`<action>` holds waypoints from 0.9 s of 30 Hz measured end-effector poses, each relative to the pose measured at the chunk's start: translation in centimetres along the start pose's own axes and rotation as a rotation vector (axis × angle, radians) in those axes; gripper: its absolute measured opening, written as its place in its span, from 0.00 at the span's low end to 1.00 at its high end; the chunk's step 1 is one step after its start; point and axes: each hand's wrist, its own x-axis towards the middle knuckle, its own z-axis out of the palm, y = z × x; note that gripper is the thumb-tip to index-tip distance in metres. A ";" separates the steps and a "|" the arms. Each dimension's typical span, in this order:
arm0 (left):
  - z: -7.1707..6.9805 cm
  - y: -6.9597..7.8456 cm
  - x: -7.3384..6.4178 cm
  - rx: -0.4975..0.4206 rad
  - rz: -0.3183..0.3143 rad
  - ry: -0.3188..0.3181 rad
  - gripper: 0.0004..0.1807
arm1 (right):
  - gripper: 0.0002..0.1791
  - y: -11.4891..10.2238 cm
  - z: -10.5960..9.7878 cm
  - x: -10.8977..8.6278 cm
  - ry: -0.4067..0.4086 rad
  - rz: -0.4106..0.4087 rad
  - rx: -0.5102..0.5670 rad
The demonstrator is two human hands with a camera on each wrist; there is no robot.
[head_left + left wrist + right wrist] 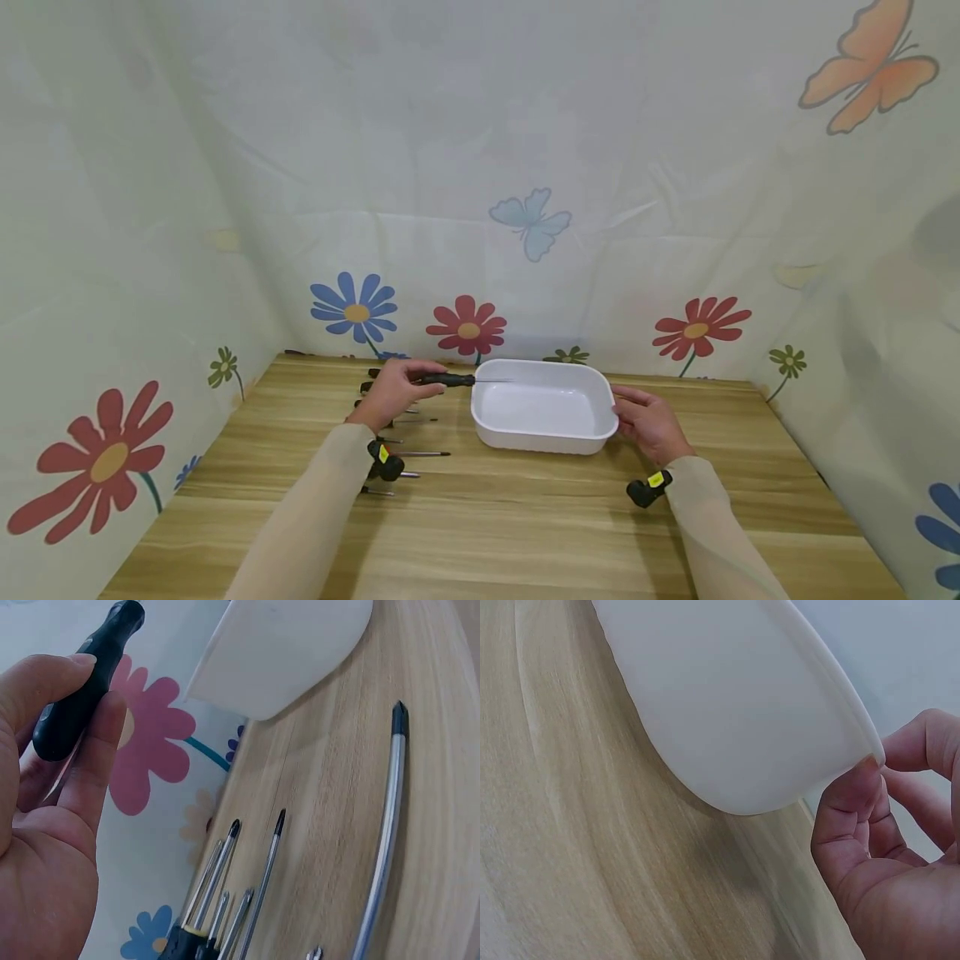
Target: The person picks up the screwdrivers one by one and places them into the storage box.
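Note:
My left hand (pixel 393 390) pinches a screwdriver (pixel 447 379) by its black handle, thumb on one side and fingers on the other. The thin shaft points right, over the left rim of a white rectangular basin (pixel 547 444). In the left wrist view the black handle (pixel 84 684) lies between thumb and fingers. At the basin's right end, my right hand (pixel 651 421) grips the rim; the thumb and fingertips (pixel 861 782) meet its edge in the right wrist view. The inside of the basin shows bare white.
Several more screwdrivers (pixel 427 454) lie in a column on the wooden table (pixel 517 533), left of the basin, partly hidden by the left hand and forearm. Behind the table hangs a pale curtain (pixel 420 150) with flowers and butterflies.

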 end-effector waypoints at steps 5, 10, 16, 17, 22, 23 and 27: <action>0.9 0.6 0.7 -0.006 -0.025 -0.005 0.15 | 0.26 -0.1 0.0 -0.1 0.008 0.007 -0.017; 1.6 0.8 1.5 -0.043 -0.047 -0.014 0.16 | 0.26 -0.2 0.0 -0.2 0.011 0.021 -0.030; 2.3 1.1 2.4 -0.037 -0.082 -0.019 0.16 | 0.26 -0.2 0.0 -0.2 0.008 0.006 -0.029; 2.5 1.2 2.5 -0.037 -0.082 -0.023 0.16 | 0.26 -0.2 0.0 -0.1 0.012 0.006 -0.025; 3.1 1.7 3.0 0.000 -0.075 -0.028 0.17 | 0.26 -0.1 -0.2 -0.1 0.013 0.011 -0.028; 3.3 1.8 3.2 0.011 -0.075 -0.025 0.17 | 0.26 -0.1 -0.2 -0.1 0.013 0.010 -0.028; 3.8 2.1 3.6 0.063 -0.086 -0.011 0.17 | 0.26 -0.3 -0.3 0.0 0.007 0.009 -0.031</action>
